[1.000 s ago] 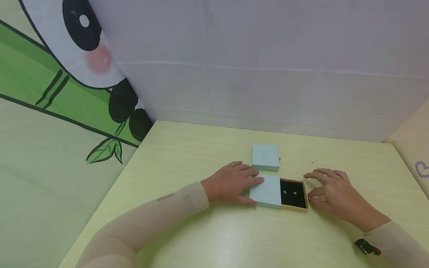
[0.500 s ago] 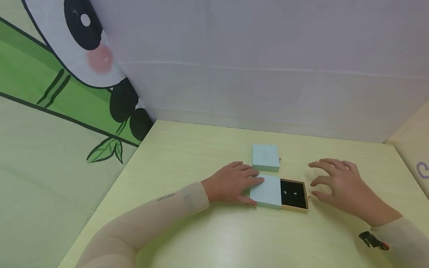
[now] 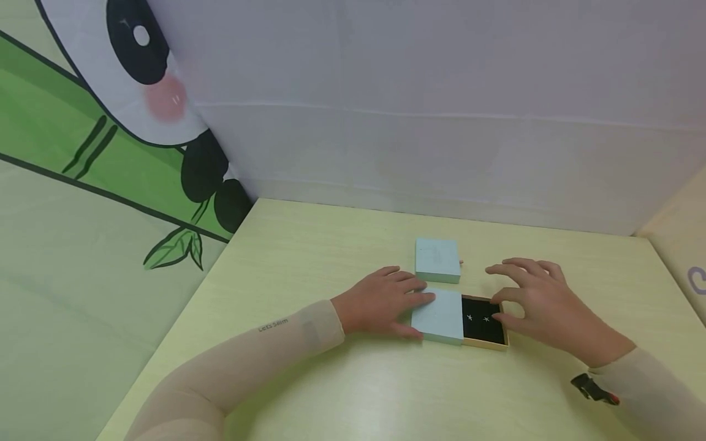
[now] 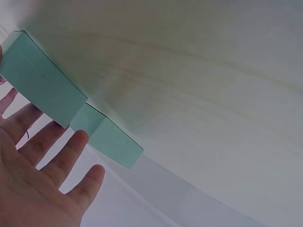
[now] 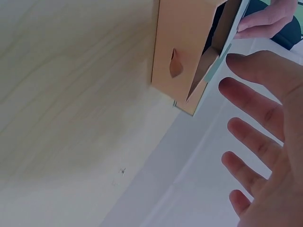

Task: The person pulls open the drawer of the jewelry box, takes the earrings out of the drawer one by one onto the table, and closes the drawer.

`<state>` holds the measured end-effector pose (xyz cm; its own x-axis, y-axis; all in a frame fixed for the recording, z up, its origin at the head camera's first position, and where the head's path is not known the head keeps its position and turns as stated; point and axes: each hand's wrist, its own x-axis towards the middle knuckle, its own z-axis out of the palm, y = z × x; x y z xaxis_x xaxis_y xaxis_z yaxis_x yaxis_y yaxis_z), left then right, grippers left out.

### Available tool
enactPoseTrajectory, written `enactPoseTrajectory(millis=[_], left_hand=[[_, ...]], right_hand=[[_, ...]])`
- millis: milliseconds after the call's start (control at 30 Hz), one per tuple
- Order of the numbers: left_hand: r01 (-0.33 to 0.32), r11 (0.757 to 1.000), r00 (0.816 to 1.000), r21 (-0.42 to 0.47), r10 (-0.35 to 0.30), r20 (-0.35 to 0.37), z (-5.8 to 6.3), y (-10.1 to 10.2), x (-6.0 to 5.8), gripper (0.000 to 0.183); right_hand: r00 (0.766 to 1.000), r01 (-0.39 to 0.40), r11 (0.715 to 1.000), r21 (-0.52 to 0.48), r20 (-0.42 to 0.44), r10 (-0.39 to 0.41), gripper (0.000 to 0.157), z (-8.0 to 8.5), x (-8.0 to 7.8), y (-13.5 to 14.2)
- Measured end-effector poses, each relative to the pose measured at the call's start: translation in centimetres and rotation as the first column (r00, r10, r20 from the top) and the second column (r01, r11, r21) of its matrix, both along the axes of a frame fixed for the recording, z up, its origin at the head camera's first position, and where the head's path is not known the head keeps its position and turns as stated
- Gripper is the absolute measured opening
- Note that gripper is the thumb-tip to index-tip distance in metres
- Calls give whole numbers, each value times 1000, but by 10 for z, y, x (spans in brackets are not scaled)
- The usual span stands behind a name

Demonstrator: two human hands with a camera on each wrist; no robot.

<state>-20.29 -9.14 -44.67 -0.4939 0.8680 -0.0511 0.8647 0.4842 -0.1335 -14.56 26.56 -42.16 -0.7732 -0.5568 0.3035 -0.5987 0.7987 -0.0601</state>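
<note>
On the tabletop (image 3: 353, 392) lies a pale blue box cover (image 3: 437, 315), with its cardboard drawer (image 3: 485, 345) jutting part-way out of the cover's right side. The left hand (image 3: 380, 301) rests at the cover's left part, its grip loose: the index finger lies across the top, the thumb along the near edge, and the other fingers stretch out by the far edge. To the right of the cover, the drawer's black lining (image 3: 475, 334) carries two small silver star ornaments (image 3: 470, 317), one nearer the cover, the other nearer the right hand (image 3: 537, 306). That hand's grip is released, with thumb and index finger apart over the drawer's outer end; the outer star sits just beside the thumb tip, and whether they touch I cannot tell. A pull tab (image 5: 176, 64) shows on the drawer's end face. Just beyond the cover lies a second pale blue box (image 3: 437, 257).
</note>
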Motion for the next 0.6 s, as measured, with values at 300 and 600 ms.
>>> enactPoseTrajectory(millis=[300, 600], left_hand=[[0, 1000, 1000, -1, 0, -6, -2, 1, -1, 85], [-3, 1000, 1000, 13, 3, -13, -1, 2, -2, 85]], right_hand=[[999, -28, 1000, 14, 25, 28, 18, -6, -2, -12], [997, -38, 999, 34, 66, 35, 20, -14, -6, -16]])
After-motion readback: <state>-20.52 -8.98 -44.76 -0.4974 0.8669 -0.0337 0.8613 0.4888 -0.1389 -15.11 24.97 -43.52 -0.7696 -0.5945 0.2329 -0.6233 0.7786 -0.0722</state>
